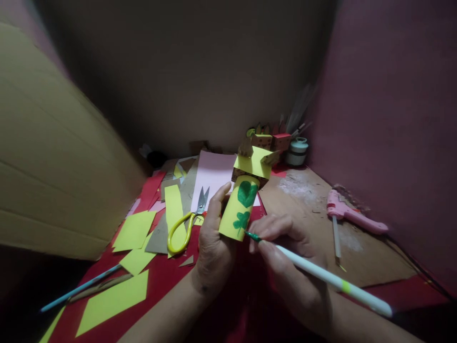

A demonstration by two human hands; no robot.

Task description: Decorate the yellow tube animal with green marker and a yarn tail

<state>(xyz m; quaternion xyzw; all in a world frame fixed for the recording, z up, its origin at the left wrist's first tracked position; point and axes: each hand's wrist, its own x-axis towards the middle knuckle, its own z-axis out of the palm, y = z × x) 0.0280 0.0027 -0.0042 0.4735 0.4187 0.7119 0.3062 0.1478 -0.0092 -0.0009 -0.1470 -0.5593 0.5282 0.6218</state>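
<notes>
My left hand [216, 238] grips a yellow paper tube figure [232, 214], tilted to the right, with a box-shaped yellow head [252, 164] on its upper end. A green heart [247, 193] and a green clover shape [242, 221] mark the side of the tube. In my right hand [285, 247] is a white marker [321, 267], pinched near its green tip. That tip is at the tube's lower right edge, by the clover; whether it touches cannot be made out. Yellow-handled scissors [189, 224] lie left of my left hand, blades pointing away from me.
Yellow paper pieces [134, 231] and a blue stick [82, 287] lie on the red cloth [103, 317] at left. A pink glue gun [353, 214] rests on brown cardboard [296, 200] at right. Further back are a pink sheet [216, 171], small box figures [262, 141] and a jar [297, 151].
</notes>
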